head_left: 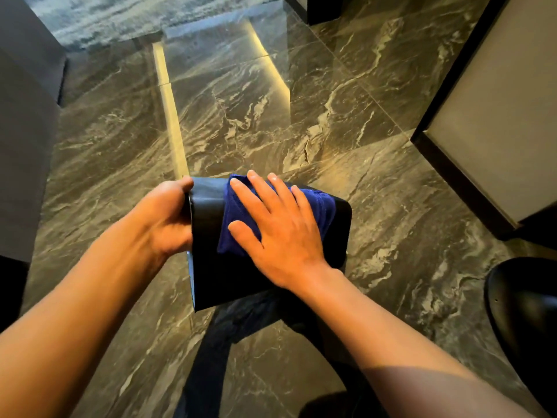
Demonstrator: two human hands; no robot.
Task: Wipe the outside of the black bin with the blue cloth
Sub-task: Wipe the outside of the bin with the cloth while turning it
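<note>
The black bin lies on its side, held above the marble floor in front of me. My left hand grips its rim at the left end, fingers wrapped over the edge. A blue cloth is spread on the bin's upper side. My right hand lies flat on the cloth with fingers apart, pressing it against the bin. Part of the cloth is hidden under that hand.
Dark marble floor with light reflections stretches ahead. A grey panel with a dark base stands at the right, a grey wall at the left. A dark rounded object sits at the lower right.
</note>
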